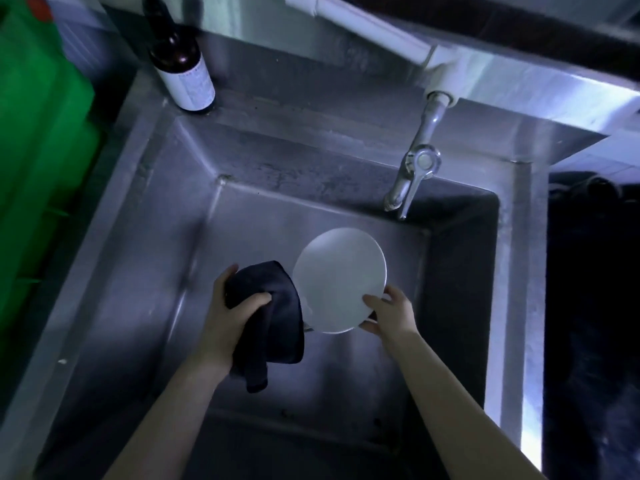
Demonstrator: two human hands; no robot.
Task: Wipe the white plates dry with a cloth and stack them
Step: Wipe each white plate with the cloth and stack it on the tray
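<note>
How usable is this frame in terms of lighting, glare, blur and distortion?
Head view: dim bluish light; the white plate is brightest yet not blown out; the dark cloth loses fold detail. Head view: glare streaks the right rim of the sink; the green container at the left edge is smeared; wide-angle bending curves the sink's edges.

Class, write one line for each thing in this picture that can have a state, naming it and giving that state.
Round white plate: tilted, held over the stainless steel sink.
Dark cloth: bunched, beside the plate's left edge.
Left hand: grips the cloth.
Right hand: pinches the plate's near rim.
Chrome tap: no water seen running.
Brown glass bottle: upright on the sink's ledge.
</note>
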